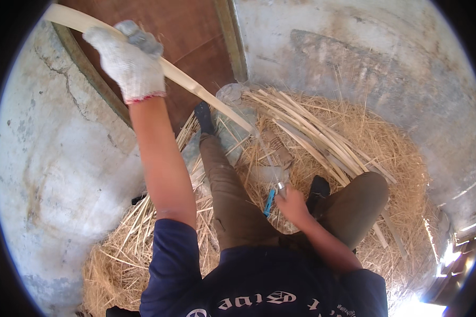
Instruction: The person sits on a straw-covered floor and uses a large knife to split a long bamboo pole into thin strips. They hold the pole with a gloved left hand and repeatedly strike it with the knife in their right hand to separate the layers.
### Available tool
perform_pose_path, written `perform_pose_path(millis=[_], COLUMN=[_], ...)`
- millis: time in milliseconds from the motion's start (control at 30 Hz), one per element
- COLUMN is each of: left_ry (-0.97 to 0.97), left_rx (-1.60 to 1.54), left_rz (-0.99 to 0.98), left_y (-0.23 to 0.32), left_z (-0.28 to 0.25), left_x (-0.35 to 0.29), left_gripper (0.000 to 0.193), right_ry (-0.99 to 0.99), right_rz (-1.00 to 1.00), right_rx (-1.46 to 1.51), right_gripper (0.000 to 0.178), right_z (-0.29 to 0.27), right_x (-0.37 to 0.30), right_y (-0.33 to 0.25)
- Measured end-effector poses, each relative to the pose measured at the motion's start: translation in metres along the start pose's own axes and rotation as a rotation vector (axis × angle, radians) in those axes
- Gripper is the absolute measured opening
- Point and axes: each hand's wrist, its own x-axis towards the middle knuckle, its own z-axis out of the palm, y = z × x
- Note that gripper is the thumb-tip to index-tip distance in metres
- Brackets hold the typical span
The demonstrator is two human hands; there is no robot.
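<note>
Left grip (129, 61): grasping wooden strip (184, 82)
Right grip (294, 205): grasping knife (282, 189)
Straw (388, 150): below right grip
Door (195, 39): beyond left grip

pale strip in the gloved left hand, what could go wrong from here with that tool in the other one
The knife-like tool is blurred but looks bladed: if it slipped, it might catch the left leg beside it. The right hand is bare, so a slip could hurt it. The pale strip is long and held by the left hand, so its lower end might swing.
</note>
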Motion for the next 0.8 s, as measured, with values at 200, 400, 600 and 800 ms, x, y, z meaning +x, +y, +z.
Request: perform_pose_path(millis=[200,400,600,800], left_ry=[-0.073,-0.189,-0.043,-0.053], left_rx=[0.015,-0.052,0.083,0.139], left_rz=[0.098,-0.097,-0.207,-0.328], left_y=[0.035,-0.053,-0.211,-0.238], left_z=[-0.017,-0.051,-0.092,-0.105], left_x=[0.015,-0.022,-0.098,-0.127], left_gripper=[0.074,0.072,0.066,0.069], right_ry=[-0.066,-0.099,-0.193,-0.255], right_rz=[0.462,0.468,0.6,0.627], right_rx=[0.401,0.816,0.792,0.845], right_gripper=[0.017,0.014,0.018,0.019], right_z=[-0.017,-0.043,-0.036,-0.034], right_x=[-0.002,0.008,0.0,-0.003], right_y=[-0.022,-0.045,-0.042,-0.043])
